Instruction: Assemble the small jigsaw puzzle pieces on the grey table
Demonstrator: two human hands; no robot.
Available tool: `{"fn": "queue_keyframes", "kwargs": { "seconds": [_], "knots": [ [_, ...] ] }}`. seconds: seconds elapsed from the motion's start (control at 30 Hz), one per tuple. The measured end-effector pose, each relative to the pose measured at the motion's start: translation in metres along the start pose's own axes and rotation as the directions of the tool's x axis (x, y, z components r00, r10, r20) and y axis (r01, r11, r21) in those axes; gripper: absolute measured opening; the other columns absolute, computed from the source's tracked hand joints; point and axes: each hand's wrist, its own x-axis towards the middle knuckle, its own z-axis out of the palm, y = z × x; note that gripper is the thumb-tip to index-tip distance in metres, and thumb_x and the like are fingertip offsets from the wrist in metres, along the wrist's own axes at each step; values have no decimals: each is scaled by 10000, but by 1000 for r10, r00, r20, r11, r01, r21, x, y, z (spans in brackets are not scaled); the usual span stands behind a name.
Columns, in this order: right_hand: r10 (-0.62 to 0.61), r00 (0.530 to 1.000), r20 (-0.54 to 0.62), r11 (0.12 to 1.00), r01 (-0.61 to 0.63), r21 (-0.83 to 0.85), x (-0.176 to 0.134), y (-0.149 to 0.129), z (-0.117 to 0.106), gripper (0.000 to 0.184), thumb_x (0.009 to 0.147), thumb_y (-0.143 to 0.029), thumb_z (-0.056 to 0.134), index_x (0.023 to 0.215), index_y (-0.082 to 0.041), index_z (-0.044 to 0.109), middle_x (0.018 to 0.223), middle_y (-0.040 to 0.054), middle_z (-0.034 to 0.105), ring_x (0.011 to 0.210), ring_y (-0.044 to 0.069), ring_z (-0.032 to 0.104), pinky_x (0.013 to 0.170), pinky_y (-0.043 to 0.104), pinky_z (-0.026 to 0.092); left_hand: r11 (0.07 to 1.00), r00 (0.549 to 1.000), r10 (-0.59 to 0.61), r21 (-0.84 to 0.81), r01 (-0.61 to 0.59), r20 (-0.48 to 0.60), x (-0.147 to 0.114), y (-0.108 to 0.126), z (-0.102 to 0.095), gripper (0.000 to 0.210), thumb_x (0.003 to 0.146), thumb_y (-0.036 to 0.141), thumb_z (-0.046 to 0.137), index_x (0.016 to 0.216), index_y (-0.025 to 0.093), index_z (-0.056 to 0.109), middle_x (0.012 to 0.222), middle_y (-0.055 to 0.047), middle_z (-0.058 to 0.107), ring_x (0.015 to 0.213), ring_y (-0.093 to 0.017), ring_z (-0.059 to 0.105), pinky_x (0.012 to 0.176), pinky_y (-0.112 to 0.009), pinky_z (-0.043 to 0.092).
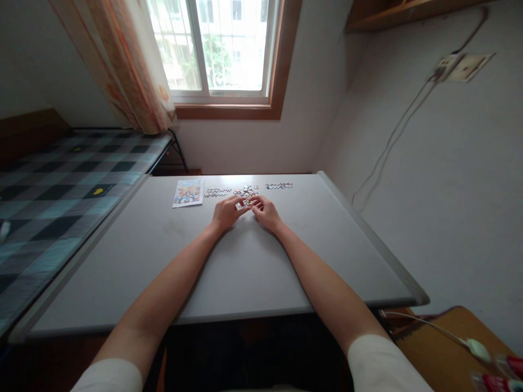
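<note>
Both my hands meet over small jigsaw puzzle pieces (247, 202) near the far middle of the white table. My left hand (226, 212) is closed, its thumb and fingertips pinching at the left side of these pieces. From the right, my right hand (265, 210) has its fingers curled closed on a piece; the exact hold is too small to make out. Just beyond the fingertips lies a loose pile of jigsaw pieces (246, 190). More pieces lie in rows (217, 192) to the left and in another group (279, 185) to the right.
A printed picture sheet (188, 193) lies left of the pieces on the white table (143, 272). A bed with a checked cover (102, 163) stands at the left. On the right wall a cable hangs from a socket (447, 66). A brown stool (453, 332) stands lower right.
</note>
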Motion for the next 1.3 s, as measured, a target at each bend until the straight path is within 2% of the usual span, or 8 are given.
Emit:
{"fn": "queue_keyframes", "kwargs": {
  "seconds": [0.43, 0.6, 0.7, 0.9, 1.07, 1.3],
  "knots": [
    [-10, 1000, -9, 1000, 10, 21, 0, -3, 0, 257, 697, -160, 464, 903, -167, 618, 764, 9, 614, 598, 101, 524, 574, 225, 433, 999, 998, 27, -25, -26, 64, 0, -2, 1, 354, 813, 516, 581, 1045, 266, 679, 889, -1, 684, 582, -83, 579, 604, -214, 439],
    [-22, 1000, -10, 1000, 23, 20, 0, -2, 0, 301, 704, -147, 459, 959, -167, 618, 770, 11, 617, 598, 104, 529, 575, 230, 437, 1000, 999, 14, -12, -13, 52, 1, -1, 1, 335, 823, 499, 578, 1043, 267, 678, 869, 12, 682, 581, -81, 575, 605, -211, 426],
    [-23, 1000, -14, 1000, 24, 17, 0, -1, 0, 331, 709, -144, 463, 1002, -164, 618, 769, 11, 619, 594, 103, 530, 572, 230, 436, 999, 999, -41, 18, 41, 5, 1, -1, 0, 314, 824, 486, 585, 1015, 255, 680, 864, 13, 683, 583, -85, 575, 608, -215, 418],
    [-57, 998, -16, 998, 57, 17, 0, -2, 1, 273, 723, -149, 475, 920, -155, 665, 820, 34, 635, 643, 103, 544, 584, 222, 440, 983, 978, -174, 41, 179, -112, 1, 0, -4, 343, 770, 529, 630, 946, 238, 671, 853, 7, 677, 620, -108, 587, 601, -226, 397],
    [-107, 994, -5, 994, 108, 34, -1, -3, 1, 321, 726, -125, 471, 964, -165, 684, 852, 38, 632, 666, 97, 549, 581, 209, 442, 972, 965, -213, 64, 225, -156, 0, 5, -7, 338, 785, 546, 602, 863, 221, 656, 823, 6, 671, 622, -115, 580, 593, -233, 375],
    [-142, 990, 7, 990, 141, 21, -1, -2, 2, 368, 730, -99, 466, 1007, -179, 696, 841, 38, 618, 697, 106, 564, 599, 216, 455, 964, 949, -243, 57, 259, -203, 1, 6, -8, 351, 799, 558, 577, 842, 216, 641, 783, 3, 670, 608, -121, 568, 597, -240, 366]
  ]
}}
